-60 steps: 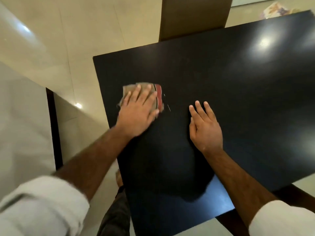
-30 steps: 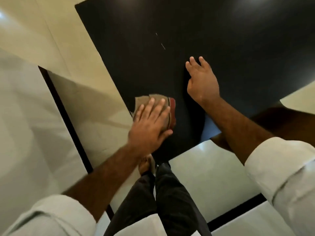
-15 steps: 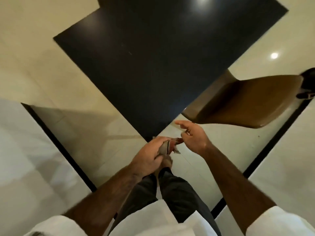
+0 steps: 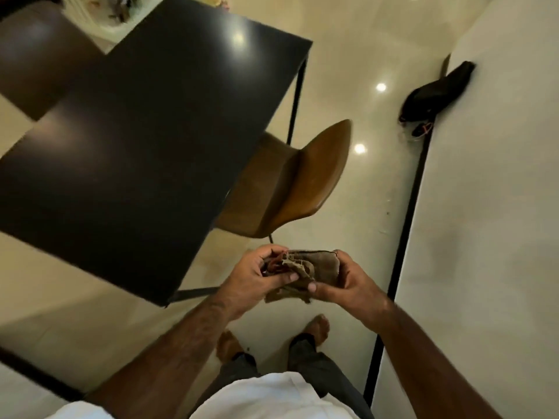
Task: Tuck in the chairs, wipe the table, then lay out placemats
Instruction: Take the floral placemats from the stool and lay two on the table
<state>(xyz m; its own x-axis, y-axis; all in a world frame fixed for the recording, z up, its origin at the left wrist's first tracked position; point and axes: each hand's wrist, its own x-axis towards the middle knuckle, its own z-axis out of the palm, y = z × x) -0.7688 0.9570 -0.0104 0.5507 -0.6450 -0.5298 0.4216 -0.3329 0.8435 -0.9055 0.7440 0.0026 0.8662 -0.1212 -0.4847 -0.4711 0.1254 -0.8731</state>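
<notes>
I stand off the near corner of the black table (image 4: 145, 140), looking down. Both hands hold a folded tan cloth (image 4: 320, 269) with a red edge in front of my waist, above the floor. My left hand (image 4: 257, 276) grips its left side, with the thumb on top. My right hand (image 4: 348, 285) pinches its right side. A brown chair (image 4: 302, 182) stands at the table's right side, its seat partly under the tabletop. A darker chair (image 4: 36, 55) sits at the far left of the table.
A black bag (image 4: 435, 95) lies on the glossy beige floor by the wall at right. A dark floor strip (image 4: 402, 231) runs along that wall. Some patterned items (image 4: 112, 7) lie beyond the table. My bare feet (image 4: 317, 326) stand below the hands.
The left hand wiped the cloth to the table's near edge and lifted it off. The right hand left the tabletop and took hold of the cloth too. My view swung to the right.
</notes>
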